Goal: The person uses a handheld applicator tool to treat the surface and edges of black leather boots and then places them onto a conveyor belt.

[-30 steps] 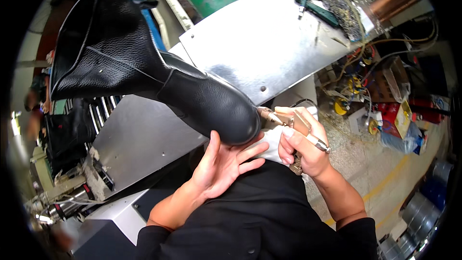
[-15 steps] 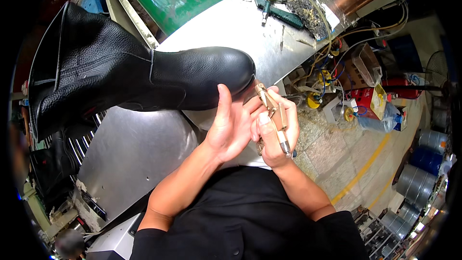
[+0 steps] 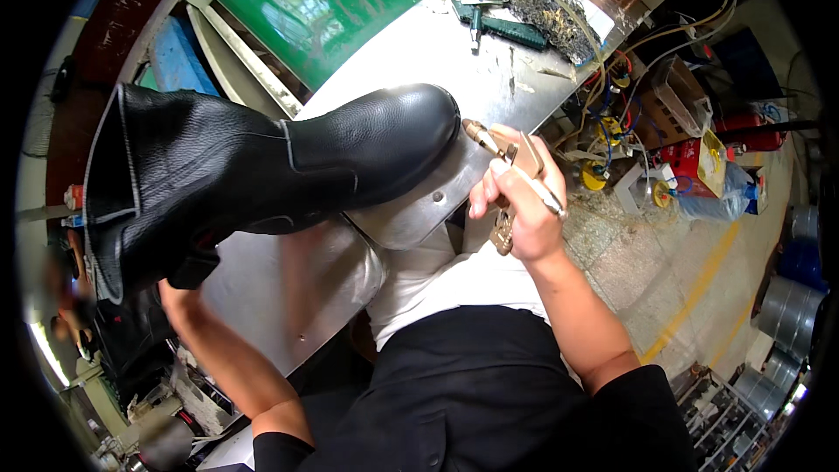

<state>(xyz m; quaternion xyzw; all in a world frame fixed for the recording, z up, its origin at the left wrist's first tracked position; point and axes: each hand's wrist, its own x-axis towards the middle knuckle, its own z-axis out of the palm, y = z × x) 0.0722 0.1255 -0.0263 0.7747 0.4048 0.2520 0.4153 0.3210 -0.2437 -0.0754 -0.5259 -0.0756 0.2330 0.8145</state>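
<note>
A tall black leather boot (image 3: 332,153) lies sideways, its toe pointing right above the metal worktop. My right hand (image 3: 535,218) is wrapped round a brass-coloured spray gun (image 3: 488,138), whose nozzle tip comes close to the boot's toe and sole edge. Over at the left, my left hand (image 3: 177,295) reaches up to the underside of the boot near the heel. Its fingers are hidden behind the boot, so I cannot see whether they grip it.
A dark green hand tool (image 3: 511,31) lies beside a crusty dark heap (image 3: 555,13) on the metal table (image 3: 516,79). Behind stands a green panel (image 3: 350,9). Hoses, a carton (image 3: 669,105) and yellow-capped fittings (image 3: 596,173) crowd the floor at right; metal drums (image 3: 786,301) stand farther off.
My left hand has left its place beside the right hand and gone left to the boot's heel side. My right hand, still holding the spray gun, has shifted slightly right.
</note>
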